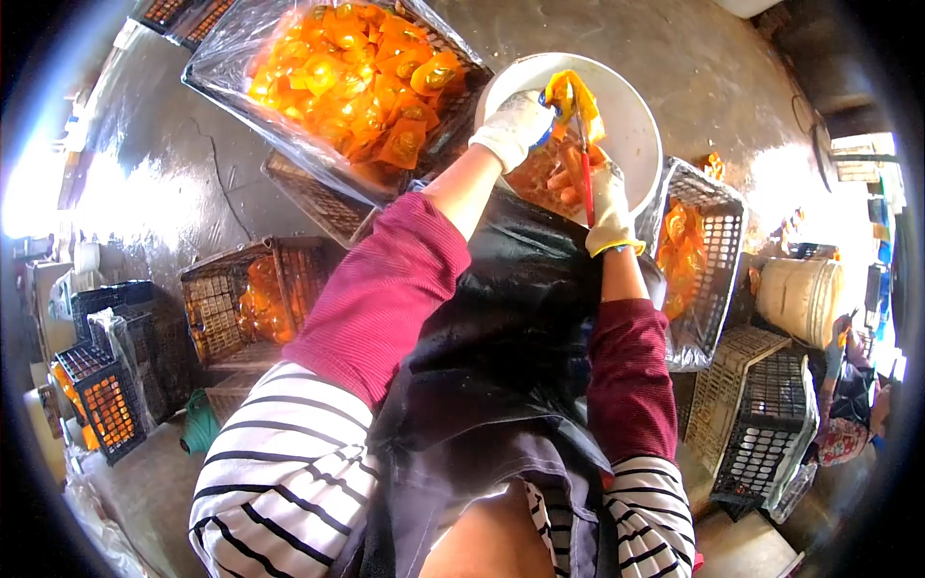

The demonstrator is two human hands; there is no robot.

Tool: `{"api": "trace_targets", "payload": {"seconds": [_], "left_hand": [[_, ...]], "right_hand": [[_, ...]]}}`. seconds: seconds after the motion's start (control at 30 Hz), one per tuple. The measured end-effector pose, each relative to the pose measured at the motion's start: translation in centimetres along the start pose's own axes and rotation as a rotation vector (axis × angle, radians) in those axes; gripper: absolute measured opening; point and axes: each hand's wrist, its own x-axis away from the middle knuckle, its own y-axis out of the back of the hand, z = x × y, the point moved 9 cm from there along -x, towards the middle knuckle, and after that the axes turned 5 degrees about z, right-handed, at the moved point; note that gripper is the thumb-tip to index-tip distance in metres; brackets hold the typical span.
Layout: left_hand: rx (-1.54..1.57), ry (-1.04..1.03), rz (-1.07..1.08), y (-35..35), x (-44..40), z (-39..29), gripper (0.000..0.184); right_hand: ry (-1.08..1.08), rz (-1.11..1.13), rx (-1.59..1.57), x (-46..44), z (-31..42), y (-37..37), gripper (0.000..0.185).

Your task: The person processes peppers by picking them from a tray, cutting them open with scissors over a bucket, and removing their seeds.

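My left hand (520, 125), in a white glove, grips a yellow-orange plastic packet (581, 96) over a white bucket (638, 125). My right hand (609, 204), gloved in white with a yellow cuff edge, is closed around a slim red-handled cutting tool (586, 173). The tool's dark narrow blade reaches up to the packet; whether it is a knife or scissors I cannot tell. Beside my right fingers are orange-pink sausage-like pieces (564, 181), above a reddish mass in the bucket. My fingers partly hide the pieces, so I cannot tell whether the right hand holds any.
A plastic-lined crate (217, 82) heaped with orange packets (352, 82) stands left of the bucket. Another lined crate (718, 260) with orange packets is at right. More crates (217, 299) (761, 424) and a cream bucket (800, 294) stand around. A black apron (520, 289) covers my lap.
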Motion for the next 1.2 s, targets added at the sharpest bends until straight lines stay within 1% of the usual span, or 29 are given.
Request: {"api": "trace_targets", "payload": {"seconds": [0.03,0.13,0.17,0.2,0.27,0.3,0.37,0.43,0.5,0.53,0.6,0.63,0.67,0.7,0.73,0.77,0.8,0.83,0.87,0.9,0.93,1.0,1.03,1.13,1.17,1.2], "left_hand": [[0.048,-0.025,-0.067,0.4,0.1,0.1,0.036],[-0.078,-0.244,0.144,-1.1,-1.6,0.0,0.042],[0.262,-0.111,0.194,-1.5,-1.4,0.7,0.044],[0.604,0.03,0.194,-1.9,-1.1,1.4,0.047],[0.232,0.069,0.101,-0.4,-0.8,1.0,0.048],[0.275,0.114,0.1,-0.6,-1.0,1.5,0.039],[0.404,0.105,0.048,-2.6,-4.1,5.3,0.035],[0.445,0.075,0.015,-3.8,-5.8,6.8,0.032],[0.522,0.06,-0.019,-4.1,-6.1,6.7,0.03],[0.53,0.072,-0.004,-4.6,-6.0,6.8,0.03],[0.545,0.097,0.027,-4.1,-4.5,5.1,0.03],[0.46,0.071,0.034,-3.8,-3.6,3.5,0.03],[0.376,0.045,0.042,-3.1,-2.3,1.3,0.031],[0.143,0.102,-0.006,-1.6,-0.3,-1.0,0.033],[0.271,0.075,0.014,-2.1,-0.3,-0.9,0.034],[0.402,0.05,0.033,-2.5,-0.1,-1.1,0.035],[0.531,0.021,0.047,-2.6,0.0,-1.4,0.037],[0.463,0.103,0.046,-2.7,0.0,-1.0,0.041],[0.406,0.091,0.024,-2.1,0.1,-1.4,0.042],[0.348,0.079,0.002,-1.7,0.2,-1.6,0.042],[0.291,0.068,-0.02,-1.4,0.3,-1.8,0.043],[0.429,0.021,-0.023,-1.1,0.4,-1.3,0.045],[0.475,-0.07,0.014,-2.0,-1.2,0.0,0.047],[0.424,-0.018,0.095,-1.6,0.5,-0.9,0.048],[0.445,-0.006,0.096,-3.0,-1.2,1.4,0.042],[0.546,-0.012,0.126,-3.1,-1.0,0.8,0.04]], "right_hand": [[-0.014,-0.003,-0.024,0.3,0.3,-0.3,0.027],[-0.082,0.025,0.122,0.7,0.9,-0.8,0.029],[-0.077,0.037,0.094,0.7,0.6,-0.7,0.029],[-0.071,0.05,0.066,0.5,0.3,-0.7,0.03],[-0.049,0.061,0.065,0.5,0.3,-1.0,0.031],[-0.033,0.058,0.092,0.6,0.6,-1.3,0.031],[-0.031,0.076,0.168,0.4,0.4,-1.3,0.032],[-0.056,0.121,0.266,-0.6,-0.5,-0.6,0.032],[-0.107,0.142,0.19,-0.4,-0.4,-0.8,0.031],[-0.132,0.153,0.151,-0.2,-0.3,-0.8,0.03],[-0.133,0.124,0.136,0.4,0.2,-1.0,0.029],[-0.133,0.109,0.13,0.6,0.3,-1.1,0.028],[-0.141,0.111,0.028,0.6,0.1,-1.3,0.028],[-0.149,0.112,-0.076,0.4,-0.3,-1.5,0.028],[-0.158,0.11,-0.181,0.5,-0.7,-1.7,0.027],[-0.089,0.047,-0.093,0.9,0.0,-1.6,0.026],[-0.127,0.038,-0.062,0.8,-0.2,-1.0,0.026],[-0.164,0.033,-0.032,0.5,-0.4,-0.5,0.025],[-0.201,0.029,-0.006,0.4,-0.7,-0.3,0.025],[-0.159,-0.054,0.059,0.2,-0.4,0.2,0.025],[-0.147,-0.059,0.033,0.3,-0.4,0.1,0.025],[-0.121,-0.071,-0.017,0.9,0.2,-0.1,0.026],[-0.09,-0.054,0.062,0.8,0.2,0.3,0.028],[0.054,-0.108,0.093,1.1,0.9,1.2,0.031],[0.111,-0.111,0.321,0.3,0.5,2.6,0.033],[0.181,-0.158,0.393,-1.0,-0.2,4.5,0.033]]}}
